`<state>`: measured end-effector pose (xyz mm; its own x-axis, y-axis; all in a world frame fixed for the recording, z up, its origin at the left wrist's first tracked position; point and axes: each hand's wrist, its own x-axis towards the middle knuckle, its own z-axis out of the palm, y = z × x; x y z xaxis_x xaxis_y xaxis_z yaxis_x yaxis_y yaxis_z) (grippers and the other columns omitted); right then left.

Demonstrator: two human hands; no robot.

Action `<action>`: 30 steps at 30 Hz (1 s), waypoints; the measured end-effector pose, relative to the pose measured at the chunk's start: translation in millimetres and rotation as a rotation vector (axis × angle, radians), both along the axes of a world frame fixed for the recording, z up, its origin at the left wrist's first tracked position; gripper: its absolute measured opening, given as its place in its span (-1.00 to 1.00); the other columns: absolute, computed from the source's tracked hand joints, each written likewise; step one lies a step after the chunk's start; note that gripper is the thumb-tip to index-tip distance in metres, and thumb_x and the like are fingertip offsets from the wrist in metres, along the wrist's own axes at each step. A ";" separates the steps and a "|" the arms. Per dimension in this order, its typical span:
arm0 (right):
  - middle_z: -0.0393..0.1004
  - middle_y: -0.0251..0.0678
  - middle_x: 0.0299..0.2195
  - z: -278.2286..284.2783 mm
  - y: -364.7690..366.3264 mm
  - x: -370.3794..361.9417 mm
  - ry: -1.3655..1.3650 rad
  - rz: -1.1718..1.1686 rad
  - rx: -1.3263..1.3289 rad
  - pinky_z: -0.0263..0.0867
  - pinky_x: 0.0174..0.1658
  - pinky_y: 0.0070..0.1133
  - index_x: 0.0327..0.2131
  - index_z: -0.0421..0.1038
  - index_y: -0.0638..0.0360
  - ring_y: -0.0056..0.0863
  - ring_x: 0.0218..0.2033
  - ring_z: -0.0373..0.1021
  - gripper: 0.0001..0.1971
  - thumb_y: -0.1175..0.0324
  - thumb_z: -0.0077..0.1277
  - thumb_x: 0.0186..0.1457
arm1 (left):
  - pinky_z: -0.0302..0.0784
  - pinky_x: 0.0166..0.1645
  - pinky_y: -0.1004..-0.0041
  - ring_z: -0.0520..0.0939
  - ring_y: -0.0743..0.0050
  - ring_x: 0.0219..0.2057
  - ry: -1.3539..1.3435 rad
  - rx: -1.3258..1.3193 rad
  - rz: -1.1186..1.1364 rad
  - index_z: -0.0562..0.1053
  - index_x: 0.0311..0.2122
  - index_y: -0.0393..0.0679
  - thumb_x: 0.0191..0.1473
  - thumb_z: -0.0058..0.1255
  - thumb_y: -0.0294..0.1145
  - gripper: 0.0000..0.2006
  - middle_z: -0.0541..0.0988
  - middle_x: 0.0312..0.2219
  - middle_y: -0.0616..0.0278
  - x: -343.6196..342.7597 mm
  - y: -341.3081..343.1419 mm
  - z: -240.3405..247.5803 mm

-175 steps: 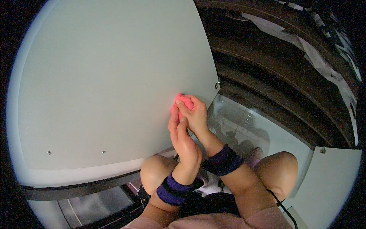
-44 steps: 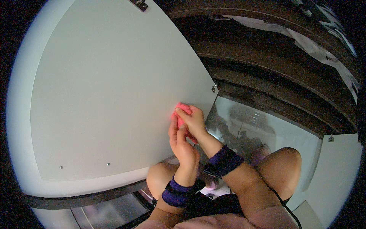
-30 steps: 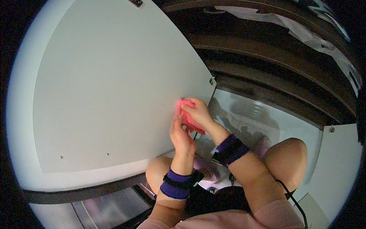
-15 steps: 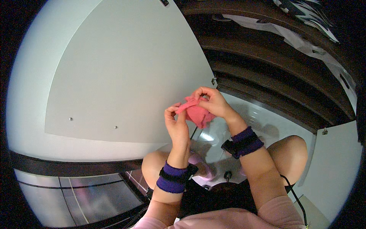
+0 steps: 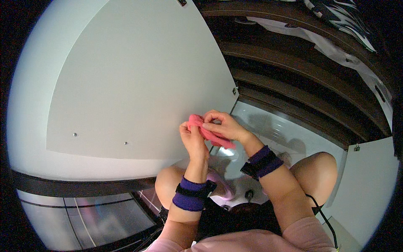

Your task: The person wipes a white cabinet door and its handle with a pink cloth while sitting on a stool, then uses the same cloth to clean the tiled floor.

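Observation:
A crumpled pink cloth [image 5: 212, 136] is stretched between my two hands, above the floor and in front of the open cabinet. My left hand [image 5: 193, 145] pinches its upper left end between thumb and fingers. From the right, my right hand [image 5: 225, 126] grips the middle of the cloth with bent fingers. Its loose lower right end hangs out below my right hand. Purple bands with black straps circle both wrists.
A large white cabinet door [image 5: 138, 84] stands open on the left, another white door [image 5: 371, 180] on the right. Dark brown shelves [image 5: 289, 59] lie between them, holding a whitish sheet-like thing [image 5: 331, 52] and a black-and-white patterned item [image 5: 344, 21]. My bent knees flank my arms.
Both hands have come slightly lower and closer together. The cloth has gone from a spread-out bunch to a narrower, slanting strip, and my right hand has shifted its grip on it.

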<state>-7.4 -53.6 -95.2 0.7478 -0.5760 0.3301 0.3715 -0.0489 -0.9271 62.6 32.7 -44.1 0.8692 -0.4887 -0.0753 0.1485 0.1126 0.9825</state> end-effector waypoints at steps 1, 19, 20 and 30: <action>0.35 -0.46 -0.45 -1.3 0.4 3.1 -0.008 -0.011 -0.027 0.26 -0.28 -0.69 -0.41 0.35 0.18 -0.65 -0.40 0.29 -0.84 0.33 0.06 0.01 | 0.43 -0.46 0.53 0.46 0.52 -0.45 0.051 0.016 -0.033 0.27 -0.31 -0.16 0.07 -0.15 -0.43 -0.91 0.41 -0.43 0.25 0.5 0.1 -0.6; 0.37 -0.46 -0.60 -8.9 -0.3 61.6 0.205 -0.521 0.349 0.16 -0.53 -0.72 -0.55 0.38 0.25 -0.75 -0.57 0.23 -0.81 0.34 0.08 -0.04 | 0.29 -0.07 0.31 0.35 0.49 -0.11 0.137 0.077 -0.117 0.20 0.03 -0.15 0.06 -0.12 -0.21 -0.56 0.35 -0.13 0.27 -12.0 -5.2 0.0; 0.40 -0.37 -0.61 -15.3 4.7 57.7 0.211 -0.541 0.385 0.20 -0.50 -0.64 -0.55 0.40 0.26 -0.66 -0.57 0.28 -0.76 0.26 0.10 -0.06 | 0.29 -0.07 0.30 0.35 0.49 -0.11 0.153 0.096 -0.122 0.20 0.03 -0.15 0.06 -0.12 -0.21 -0.56 0.35 -0.14 0.27 -12.7 -3.2 -2.7; 0.43 -0.30 -0.55 8.1 0.2 57.5 0.159 -0.503 0.388 0.24 -0.47 -0.59 -0.51 0.36 0.30 -0.61 -0.53 0.30 -0.69 0.20 0.12 -0.09 | 0.35 -0.12 0.50 0.43 0.42 -0.18 0.197 -0.025 -0.101 0.19 0.00 -0.22 0.08 -0.14 -0.41 -0.63 0.35 -0.12 0.15 -22.7 -12.2 13.3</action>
